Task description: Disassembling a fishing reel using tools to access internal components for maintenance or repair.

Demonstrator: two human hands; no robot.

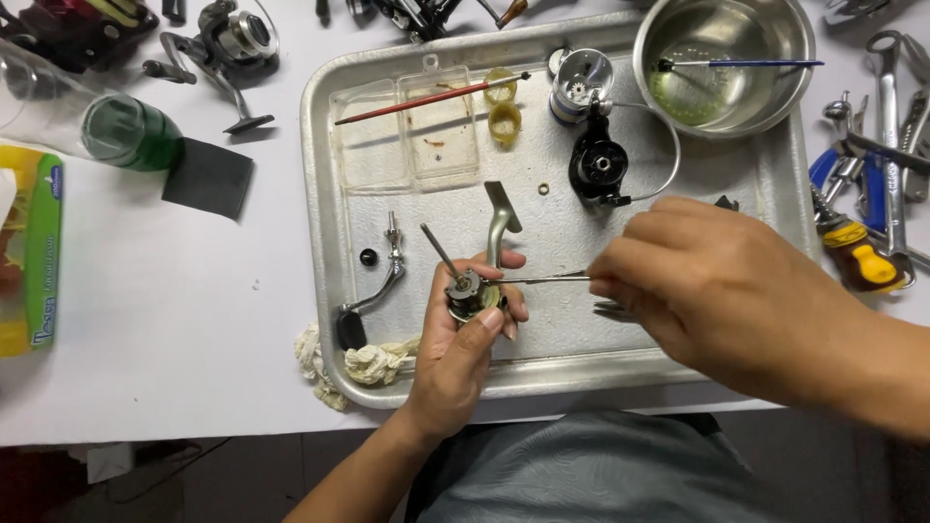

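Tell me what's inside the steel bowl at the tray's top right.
The steel bowl holds a blue-handled brush and a yellowish-green film on its bottom. Nothing else shows inside.

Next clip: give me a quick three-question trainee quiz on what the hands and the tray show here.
1. True or false: the left hand holds a small reel body over the metal tray.
2. What does the right hand hold against that part? A) thin metal tool B) yellow-handled screwdriver C) red-handled brush
3. What stands at the tray's upper right corner?

Key: 1 true. 2 A. 3 a steel bowl, with a blue-handled brush lying in it.
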